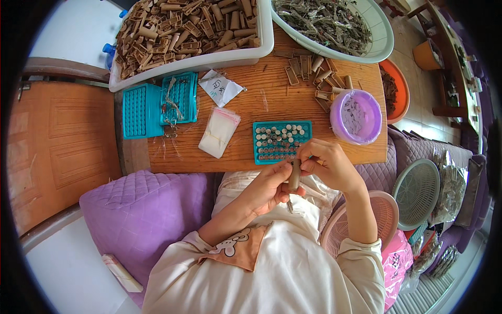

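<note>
Nearby, left of the teal tray [266,124], lies a stack of pale bags [215,137]; on the tray's near side, the left hand [267,187] grips a brown tube [294,178], the right hand [328,159] curls at its upper end, hold unclear; right of the tray stands a purple bucket [373,118].

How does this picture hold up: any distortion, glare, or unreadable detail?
Head view: fisheye skews the wooden door at left, corners go black; head view: glints on the clear plastic bags at right; head view: the brown casing in the left hand shows, but detail at the right hand's fingertips is too small.
</note>
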The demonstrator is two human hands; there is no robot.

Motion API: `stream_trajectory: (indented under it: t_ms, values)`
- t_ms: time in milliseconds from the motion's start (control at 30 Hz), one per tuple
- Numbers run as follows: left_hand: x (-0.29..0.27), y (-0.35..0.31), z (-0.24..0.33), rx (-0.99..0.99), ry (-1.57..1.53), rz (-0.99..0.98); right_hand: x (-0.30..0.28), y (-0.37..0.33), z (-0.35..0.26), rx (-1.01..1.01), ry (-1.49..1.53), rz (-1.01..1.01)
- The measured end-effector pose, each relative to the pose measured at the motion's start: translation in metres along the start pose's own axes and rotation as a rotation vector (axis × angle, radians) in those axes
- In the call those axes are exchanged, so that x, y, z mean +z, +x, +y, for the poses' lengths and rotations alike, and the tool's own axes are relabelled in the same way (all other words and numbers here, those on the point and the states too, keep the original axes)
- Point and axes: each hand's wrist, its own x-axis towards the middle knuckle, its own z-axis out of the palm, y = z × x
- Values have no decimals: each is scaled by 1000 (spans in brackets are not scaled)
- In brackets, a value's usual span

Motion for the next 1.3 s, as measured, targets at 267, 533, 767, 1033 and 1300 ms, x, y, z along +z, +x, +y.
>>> stream_trajectory:
  t_ms: [267,533,767,1033,1300]
  values:
    - [2,14,-3,-105,170,-152,-15,-18,4,80,128,-117]
    - [13,6,72,441,778,-166,-100,-154,24,322,-89,-92]
    - [6,29,187,1081,1445,748,-106,-181,37,697,-484,-304]
    - [-14,83,274,674,1961,1288,-156,37,-10,164,-521,387]
    - [-13,108,286,590,1893,1277,-222,183,85,291,-746,675]
